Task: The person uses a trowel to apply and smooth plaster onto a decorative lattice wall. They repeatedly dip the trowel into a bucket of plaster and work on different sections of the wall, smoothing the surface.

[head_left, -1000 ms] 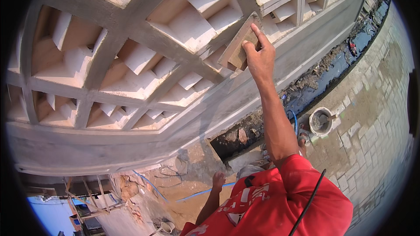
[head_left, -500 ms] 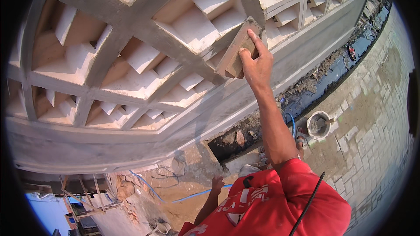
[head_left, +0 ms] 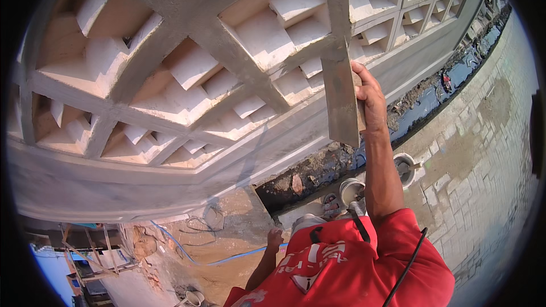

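My right hand [head_left: 371,99] is closed around a plastering float [head_left: 340,94], a flat rectangular board whose grey, smeared face is turned partly toward my view. The grip behind the board is mostly hidden. The float stands nearly upright, its upper end at a grey vertical rib of the openwork block wall [head_left: 244,59]; I cannot tell whether it touches the rib. Pale, stepped blocks fill the openings between the grey ribs. Low beside my body hangs my left hand [head_left: 274,239], away from the wall. It is small in view and its fingers are unclear.
Below the wall runs a drain ditch [head_left: 424,105] with dark water and rubble. A bucket [head_left: 405,169] with a handled tool and a second pale bucket [head_left: 351,190] stand near my feet. A blue hose [head_left: 236,258] crosses the ground. Block paving [head_left: 483,165] lies to the right.
The float has gone from lying slanted across a rib to standing nearly upright, lower and to the right, its grey face now visible. A second bucket has come into view.
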A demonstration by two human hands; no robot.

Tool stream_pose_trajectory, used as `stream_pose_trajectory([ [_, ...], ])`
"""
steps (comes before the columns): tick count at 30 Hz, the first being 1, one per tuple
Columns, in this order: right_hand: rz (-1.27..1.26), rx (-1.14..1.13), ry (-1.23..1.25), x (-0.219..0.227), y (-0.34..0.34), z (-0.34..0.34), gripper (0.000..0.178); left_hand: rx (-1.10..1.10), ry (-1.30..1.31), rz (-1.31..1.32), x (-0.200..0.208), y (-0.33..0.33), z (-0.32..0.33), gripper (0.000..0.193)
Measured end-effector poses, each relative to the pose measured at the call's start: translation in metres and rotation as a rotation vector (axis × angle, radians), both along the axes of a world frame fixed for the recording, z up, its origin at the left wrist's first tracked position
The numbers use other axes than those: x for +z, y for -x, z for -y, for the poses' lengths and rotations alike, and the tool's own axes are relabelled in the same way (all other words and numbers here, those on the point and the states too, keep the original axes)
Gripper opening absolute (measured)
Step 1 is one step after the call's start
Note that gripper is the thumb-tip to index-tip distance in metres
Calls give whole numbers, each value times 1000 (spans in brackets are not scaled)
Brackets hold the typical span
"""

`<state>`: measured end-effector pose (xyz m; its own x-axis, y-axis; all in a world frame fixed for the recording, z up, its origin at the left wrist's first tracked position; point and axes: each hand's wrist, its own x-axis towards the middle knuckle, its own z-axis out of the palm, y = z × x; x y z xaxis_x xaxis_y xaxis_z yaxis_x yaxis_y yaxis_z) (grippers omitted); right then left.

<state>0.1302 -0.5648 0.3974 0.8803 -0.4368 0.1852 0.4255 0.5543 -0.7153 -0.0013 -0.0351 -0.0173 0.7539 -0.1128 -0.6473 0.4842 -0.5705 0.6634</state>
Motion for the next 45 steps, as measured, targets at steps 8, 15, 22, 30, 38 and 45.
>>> stream_pose_trajectory([
  [8,175,148,-142,-2,-41,38,55,-336,19,483,-2,-18,3,22],
  [15,138,176,-244,1,-42,21,53,350,88,-166,30,-13,34,12],
  [22,113,78,-422,-34,-35,2,42,181,-52,-106,33,-5,29,16],
  [30,98,-107,-435,-93,-1,6,42,291,-45,-233,54,-13,58,30],
  [38,-238,-707,1220,-30,-5,31,57,207,6,-149,39,-24,41,19],
  [45,-294,-866,1422,-31,-39,47,57,264,-37,-197,54,-21,41,20],
])
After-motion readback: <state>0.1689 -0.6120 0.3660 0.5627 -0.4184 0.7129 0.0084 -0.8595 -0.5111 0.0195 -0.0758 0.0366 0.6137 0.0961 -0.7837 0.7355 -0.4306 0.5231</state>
